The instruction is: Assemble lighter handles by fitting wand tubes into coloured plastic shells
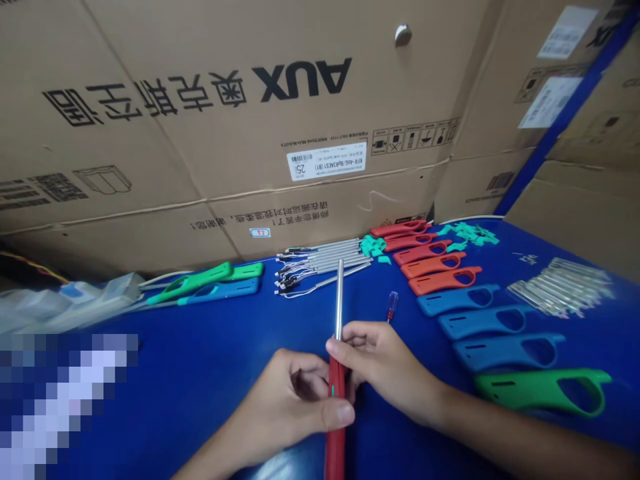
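Note:
Both my hands meet low in the middle of the view over a blue table (200,360). My left hand (295,400) is closed round a red plastic handle (336,433), thumb pressed on its side. My right hand (380,367) pinches the top of that handle where a silver metal tube (340,297) sticks out and points away from me. A small screwdriver with a clear blue and red grip (391,305) lies just beyond my right hand.
A row of red, blue and green handle shells (480,320) runs along the right. Metal tubes with wires (325,263) lie at the back, more tubes (560,287) at far right. Green small parts (470,233), two assembled lighters (215,283) and cardboard boxes (250,120) stand behind.

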Demonstrator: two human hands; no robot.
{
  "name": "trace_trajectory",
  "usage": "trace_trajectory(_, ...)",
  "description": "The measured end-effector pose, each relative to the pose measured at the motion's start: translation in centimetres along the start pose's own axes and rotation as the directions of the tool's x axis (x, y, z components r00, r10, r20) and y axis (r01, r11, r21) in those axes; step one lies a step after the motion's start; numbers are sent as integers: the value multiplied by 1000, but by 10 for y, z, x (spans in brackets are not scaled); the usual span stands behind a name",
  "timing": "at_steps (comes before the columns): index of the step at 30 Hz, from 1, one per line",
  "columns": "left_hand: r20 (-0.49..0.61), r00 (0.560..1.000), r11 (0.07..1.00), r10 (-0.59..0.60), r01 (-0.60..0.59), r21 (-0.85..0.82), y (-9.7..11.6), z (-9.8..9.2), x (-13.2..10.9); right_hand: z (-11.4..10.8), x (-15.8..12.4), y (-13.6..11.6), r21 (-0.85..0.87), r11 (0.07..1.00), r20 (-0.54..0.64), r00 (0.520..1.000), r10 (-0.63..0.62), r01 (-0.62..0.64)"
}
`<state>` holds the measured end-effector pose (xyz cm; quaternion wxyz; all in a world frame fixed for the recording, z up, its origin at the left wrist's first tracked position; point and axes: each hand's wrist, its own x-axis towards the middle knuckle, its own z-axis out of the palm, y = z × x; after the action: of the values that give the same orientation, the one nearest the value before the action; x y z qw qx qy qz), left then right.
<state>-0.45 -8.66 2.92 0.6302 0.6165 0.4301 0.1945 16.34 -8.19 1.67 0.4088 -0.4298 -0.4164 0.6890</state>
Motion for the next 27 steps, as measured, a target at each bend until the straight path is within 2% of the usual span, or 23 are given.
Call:
trace_trajectory(8,-1,998,998,-58,58,-4,5,-3,-2,-3,-1,-2,-12,998,-76,995,57,-58)
trace_trajectory(15,95,995,995,-42,50,-81,-1,-11,2,-2,-2,-3,35,999,-59,998,17,-15)
trace_trajectory(19,46,997,998,-66,66,-5,2,-11,0,-2,-1,-3,-8,999,-88,996,34,-35)
trace_trajectory(22,50,996,997,-72,71,25,4,-11,-3,-2,-2,-4,-54,998,-110,993,39,-45)
trace_trajectory(27,120,991,996,-53,61,-64,2,-16,-3,-3,-3,-7,-43,999,-90,996,20,-24)
